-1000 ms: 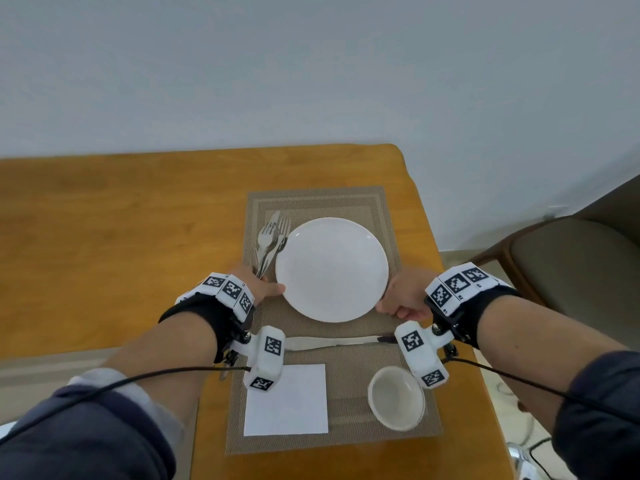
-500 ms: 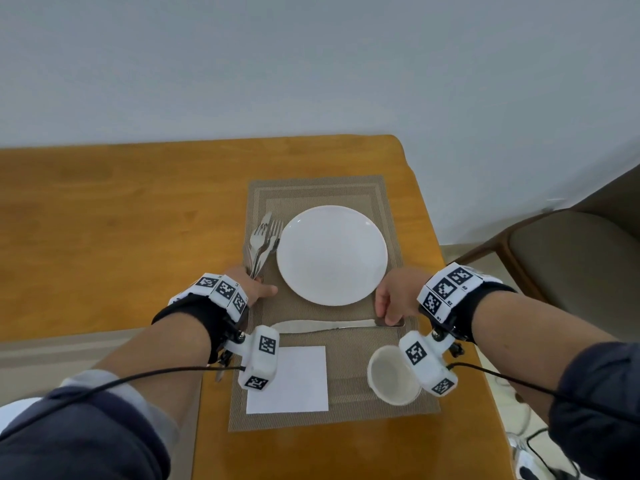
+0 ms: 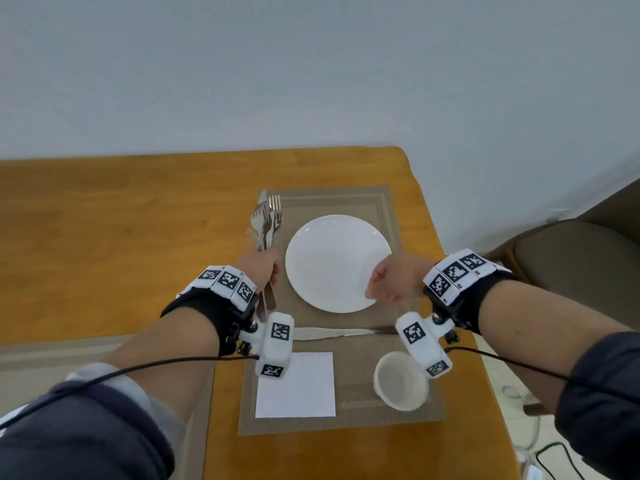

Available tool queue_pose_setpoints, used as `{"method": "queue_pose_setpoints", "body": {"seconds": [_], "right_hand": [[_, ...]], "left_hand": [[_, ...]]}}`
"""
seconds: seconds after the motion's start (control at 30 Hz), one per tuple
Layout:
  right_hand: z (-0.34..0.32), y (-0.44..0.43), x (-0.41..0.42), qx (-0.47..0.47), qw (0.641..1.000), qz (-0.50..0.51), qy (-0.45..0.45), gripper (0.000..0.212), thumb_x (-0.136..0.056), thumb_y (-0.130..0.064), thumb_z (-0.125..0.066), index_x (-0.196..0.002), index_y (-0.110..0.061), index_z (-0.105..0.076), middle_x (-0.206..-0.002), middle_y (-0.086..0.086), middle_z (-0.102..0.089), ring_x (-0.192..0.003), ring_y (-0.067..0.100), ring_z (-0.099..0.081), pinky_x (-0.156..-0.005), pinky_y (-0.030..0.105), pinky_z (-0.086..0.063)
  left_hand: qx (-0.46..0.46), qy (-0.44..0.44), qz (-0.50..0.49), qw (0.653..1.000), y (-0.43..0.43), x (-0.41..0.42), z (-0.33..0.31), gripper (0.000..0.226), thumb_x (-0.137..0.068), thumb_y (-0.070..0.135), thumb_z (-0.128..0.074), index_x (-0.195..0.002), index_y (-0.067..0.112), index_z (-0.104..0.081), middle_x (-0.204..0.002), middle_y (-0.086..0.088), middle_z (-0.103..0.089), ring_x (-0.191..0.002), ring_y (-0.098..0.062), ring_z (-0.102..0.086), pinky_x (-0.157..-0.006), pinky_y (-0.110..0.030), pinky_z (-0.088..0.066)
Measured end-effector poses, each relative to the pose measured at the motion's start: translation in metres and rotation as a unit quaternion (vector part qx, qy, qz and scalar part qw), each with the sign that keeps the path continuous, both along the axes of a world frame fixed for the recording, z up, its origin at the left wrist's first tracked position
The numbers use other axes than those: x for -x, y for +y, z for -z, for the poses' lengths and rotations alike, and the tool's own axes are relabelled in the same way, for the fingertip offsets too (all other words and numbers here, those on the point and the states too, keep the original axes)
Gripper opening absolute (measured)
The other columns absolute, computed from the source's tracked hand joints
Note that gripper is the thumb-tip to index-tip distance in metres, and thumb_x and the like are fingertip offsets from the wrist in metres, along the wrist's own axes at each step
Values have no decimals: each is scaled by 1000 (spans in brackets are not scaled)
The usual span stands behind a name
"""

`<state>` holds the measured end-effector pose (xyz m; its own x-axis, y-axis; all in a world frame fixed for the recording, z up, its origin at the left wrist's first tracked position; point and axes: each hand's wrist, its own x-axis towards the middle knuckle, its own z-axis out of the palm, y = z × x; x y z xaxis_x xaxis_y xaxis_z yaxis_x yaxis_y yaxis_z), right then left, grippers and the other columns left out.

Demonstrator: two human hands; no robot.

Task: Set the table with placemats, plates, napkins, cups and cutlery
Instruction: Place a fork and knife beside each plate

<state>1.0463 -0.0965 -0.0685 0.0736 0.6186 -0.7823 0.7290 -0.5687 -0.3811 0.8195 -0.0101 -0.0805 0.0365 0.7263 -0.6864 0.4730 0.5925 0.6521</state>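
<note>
The left hand (image 3: 258, 271) is closed around a bundle of cutlery (image 3: 266, 220), forks and a spoon at least, gripped by the handles at the left edge of the placemat (image 3: 346, 199). The bundle's long axis runs away from the person, heads pointing to the far side, handles coming back through the fist. It lies just left of the plate (image 3: 332, 261), so this hand is plainly the nearer one for laying pieces out. The right hand (image 3: 393, 282) hovers over the plate's right rim, curled loosely; whether it holds anything I cannot tell. A knife (image 3: 332, 333) lies crosswise nearer the person, between plate and napkin (image 3: 301, 389), with the cup (image 3: 400, 381) to the right. The wrist gear hides the knife's handle end and the cutlery handles, so the count of pieces is unclear.
</note>
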Motion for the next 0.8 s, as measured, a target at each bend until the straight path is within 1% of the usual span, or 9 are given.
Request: {"method": "queue_pose_setpoints", "body": {"seconds": [0.07, 0.13, 0.23, 0.33, 0.4, 0.47, 0.63, 0.73, 0.8], "right_hand": [[-1, 5, 12, -48, 995, 57, 66, 13, -92, -22, -63, -93, -11, -69, -81, -1, -69, -71, 12, -60, -73, 25, -55], [1, 7, 27, -75, 982, 102, 138, 22, -93, -23, -62, -105, -6, -69, -91, 3, -72, -76, 15, -62, -78, 27, -57], [5, 5, 43, -71, 962, 148, 216, 28, -96, -24, -59, -114, -4, -65, -103, 9, -72, -83, 18, -64, -82, 29, -58], [9, 4, 53, -53, 945, 179, 268, 22, -95, -23, -59, -109, -6, -64, -101, 12, -70, -80, 21, -65, -81, 32, -58], [13, 2, 58, -38, 939, 180, 292, 13, -96, -16, -58, -104, -7, -62, -99, 12, -69, -76, 20, -65, -77, 31, -58], [15, 0, 62, -34, 936, 174, 304, 6, -96, -10, -56, -95, -8, -62, -95, 11, -69, -73, 19, -65, -75, 30, -58], [19, -6, 63, -37, 936, 180, 302, 4, -93, -10, -62, -96, -7, -61, -84, 7, -68, -70, 16, -63, -75, 30, -58], [18, -9, 66, -33, 930, 195, 310, 10, -96, -17, -60, -93, -7, -61, -83, 8, -66, -68, 16, -61, -73, 30, -58], [15, -13, 68, -27, 930, 203, 306, 12, -97, -15, -57, -94, -4, -60, -85, 10, -66, -68, 17, -62, -73, 31, -58]], "left_hand": [[40, -117, -86, 989, -3, -8, 2, 22, -92, 2, -44, -72, 6, -52, -63, -9, -48, -54, -20, -44, -52, -26, -43], [85, -206, -145, 964, -7, -15, 4, 19, -98, 5, -39, -84, 7, -52, -69, -6, -53, -56, -16, -51, -47, -24, -46], [111, -249, -117, 955, -13, -25, 7, 19, -102, 7, -33, -109, 6, -50, -84, -7, -60, -69, -17, -61, -62, -30, -49], [130, -287, -106, 943, -15, -30, 8, 28, -103, 7, -31, -125, 1, -46, -95, -12, -62, -79, -21, -62, -59, -34, -56], [140, -304, -111, 936, -17, -31, 10, 27, -102, 6, -31, -120, -3, -50, -103, -16, -62, -82, -25, -62, -65, -40, -56], [147, -305, -113, 934, -19, -31, 13, 27, -102, 6, -31, -103, -4, -57, -99, -15, -65, -81, -26, -63, -71, -42, -53], [145, -259, -115, 948, -20, -29, 19, 30, -102, 12, -38, -82, 0, -57, -79, -14, -62, -72, -26, -62, -64, -41, -52], [155, -240, -102, 953, -18, -24, 20, 33, -102, 18, -40, -81, 0, -58, -73, -13, -62, -67, -26, -59, -63, -40, -50], [159, -232, -92, 955, -20, -21, 21, 33, -102, 19, -42, -82, 0, -62, -67, -11, -66, -68, -24, -62, -63, -39, -52]]}}
